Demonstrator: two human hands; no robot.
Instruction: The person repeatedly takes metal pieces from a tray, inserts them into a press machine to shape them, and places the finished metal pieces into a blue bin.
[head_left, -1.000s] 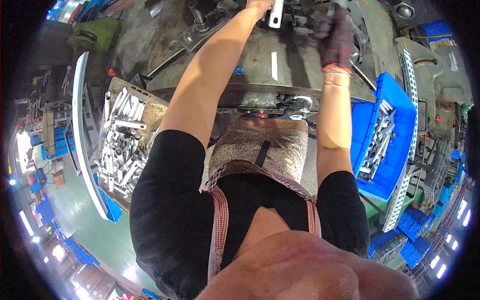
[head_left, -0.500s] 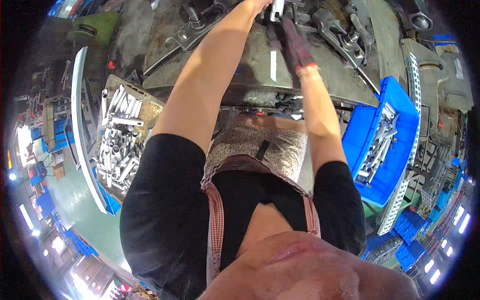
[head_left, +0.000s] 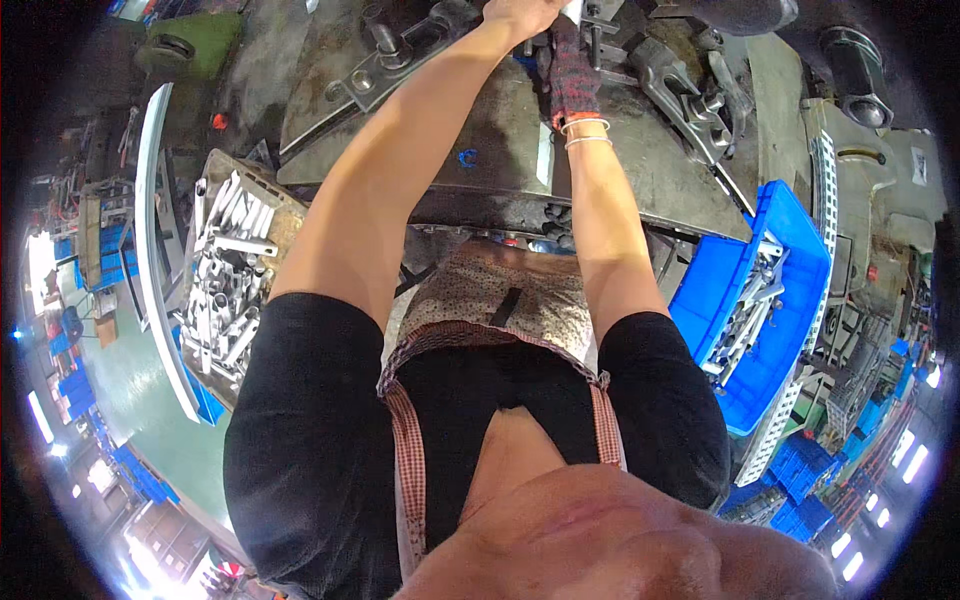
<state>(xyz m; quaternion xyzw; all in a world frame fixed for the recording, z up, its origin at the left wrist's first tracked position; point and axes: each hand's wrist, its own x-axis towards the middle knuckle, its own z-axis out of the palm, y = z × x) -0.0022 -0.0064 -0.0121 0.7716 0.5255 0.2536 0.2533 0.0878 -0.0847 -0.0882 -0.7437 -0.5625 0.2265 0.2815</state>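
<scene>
At the top edge, my bare left hand (head_left: 525, 14) has its fingers curled toward a shiny metal piece (head_left: 573, 9), likely a wrench; its fingertips are partly cut off by the frame. Beside it, my right hand (head_left: 574, 78), in a dark red-grey knit glove, closes on the near end of the same piece. Both hands are over a worn steel bench plate (head_left: 500, 150), among the parts of a machine. A heavy bolted steel bar (head_left: 365, 80) lies left of the hands, another bolted clamp (head_left: 665, 85) to their right.
At my left stands a worn bin (head_left: 265, 180) heaped with shiny wrench-like pieces; a blue plastic bin (head_left: 805, 300) at my right holds more. A pale metal rail (head_left: 155, 240) borders the left side. On the plate lies a small blue scrap (head_left: 467, 157).
My right hand has moved slightly left and is less blurred. My left hand has come further into view, and the metal piece has shifted right and up. A blue scrap now shows on the plate.
</scene>
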